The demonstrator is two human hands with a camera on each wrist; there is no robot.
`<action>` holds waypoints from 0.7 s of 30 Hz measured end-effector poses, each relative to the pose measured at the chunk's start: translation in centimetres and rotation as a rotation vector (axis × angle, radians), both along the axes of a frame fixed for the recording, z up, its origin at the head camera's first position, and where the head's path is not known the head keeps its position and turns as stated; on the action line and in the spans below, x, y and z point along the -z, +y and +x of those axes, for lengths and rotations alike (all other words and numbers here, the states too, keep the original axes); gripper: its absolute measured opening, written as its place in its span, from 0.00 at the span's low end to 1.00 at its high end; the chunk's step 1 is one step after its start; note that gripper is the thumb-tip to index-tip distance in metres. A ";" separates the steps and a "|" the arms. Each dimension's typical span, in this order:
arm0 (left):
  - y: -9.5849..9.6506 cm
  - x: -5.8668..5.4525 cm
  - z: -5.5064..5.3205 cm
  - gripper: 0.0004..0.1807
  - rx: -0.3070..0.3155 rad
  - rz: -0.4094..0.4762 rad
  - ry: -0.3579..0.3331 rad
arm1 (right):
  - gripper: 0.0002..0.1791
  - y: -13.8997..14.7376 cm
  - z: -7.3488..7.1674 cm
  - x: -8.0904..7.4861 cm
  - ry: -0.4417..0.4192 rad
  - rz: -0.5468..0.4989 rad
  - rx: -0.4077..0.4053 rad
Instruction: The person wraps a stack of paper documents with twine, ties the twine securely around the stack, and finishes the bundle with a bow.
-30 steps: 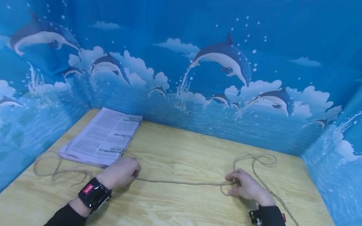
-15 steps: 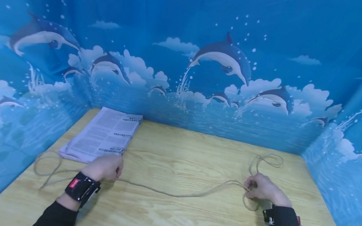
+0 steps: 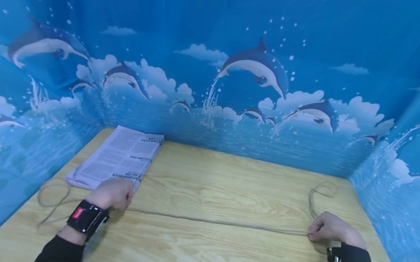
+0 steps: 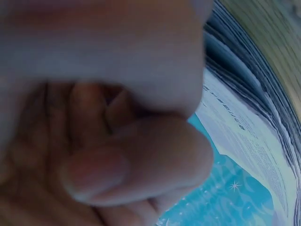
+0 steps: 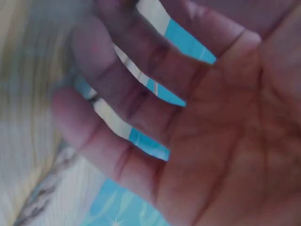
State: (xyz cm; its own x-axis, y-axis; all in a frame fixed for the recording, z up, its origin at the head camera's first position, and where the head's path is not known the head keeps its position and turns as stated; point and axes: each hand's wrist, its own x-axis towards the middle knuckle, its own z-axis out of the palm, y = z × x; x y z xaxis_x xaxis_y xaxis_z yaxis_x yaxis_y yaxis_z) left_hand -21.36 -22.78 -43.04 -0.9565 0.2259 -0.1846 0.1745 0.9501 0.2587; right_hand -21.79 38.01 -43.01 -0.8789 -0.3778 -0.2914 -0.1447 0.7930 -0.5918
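Observation:
A length of brown twine (image 3: pixel 216 222) runs nearly straight across the table between my two hands. At the left my left hand (image 3: pixel 113 193) grips it, beside the near edge of a stack of folded newspapers (image 3: pixel 128 154). The left wrist view shows the thumb (image 4: pixel 141 160) curled against the fingers, and the twine there is hidden. At the right my right hand (image 3: pixel 336 228) pinches the other part of the twine between fingertips. Its palm (image 5: pixel 221 127) faces the right wrist camera, with a blurred twisted strand (image 5: pixel 40 197) below the fingers.
Loose twine loops (image 3: pixel 52 197) lie by the left wrist, and another loop (image 3: pixel 324 190) lies beyond the right hand. A blue dolphin-print curtain (image 3: pixel 211 122) encloses the wood-grain table (image 3: pixel 194 257) at the back and sides.
My right hand has moved right with the twine, and my left hand has shifted left. The twine sagged half a second ago and is now pulled straight. The newspapers have stayed put.

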 end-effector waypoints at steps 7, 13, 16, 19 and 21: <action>-0.7 -0.2 0.0 0.14 -0.025 -0.004 -0.008 | 0.20 2.3 0.5 -0.2 -0.075 -0.068 -0.025; -1.6 -0.4 0.2 0.14 -0.075 0.022 -0.060 | 0.17 4.1 1.2 -0.5 -0.076 -0.009 0.038; -2.1 -0.6 0.1 0.14 -0.097 0.029 -0.073 | 0.13 4.9 1.5 -0.9 -0.068 0.045 0.099; -2.5 -0.6 0.1 0.15 -0.128 0.045 -0.088 | 0.12 5.6 1.8 -1.1 -0.068 0.083 0.156; -2.8 -0.6 0.0 0.16 -0.147 0.062 -0.093 | 0.13 6.0 2.1 -1.2 -0.092 0.096 0.185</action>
State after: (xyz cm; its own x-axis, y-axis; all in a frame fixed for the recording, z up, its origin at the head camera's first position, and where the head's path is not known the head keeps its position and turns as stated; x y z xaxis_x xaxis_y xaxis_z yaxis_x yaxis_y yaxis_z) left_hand -21.37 -25.55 -42.45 -0.9594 0.0987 -0.2641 0.0075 0.9453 0.3261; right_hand -19.74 44.02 -41.79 -0.8985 -0.1789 -0.4008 0.0599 0.8546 -0.5159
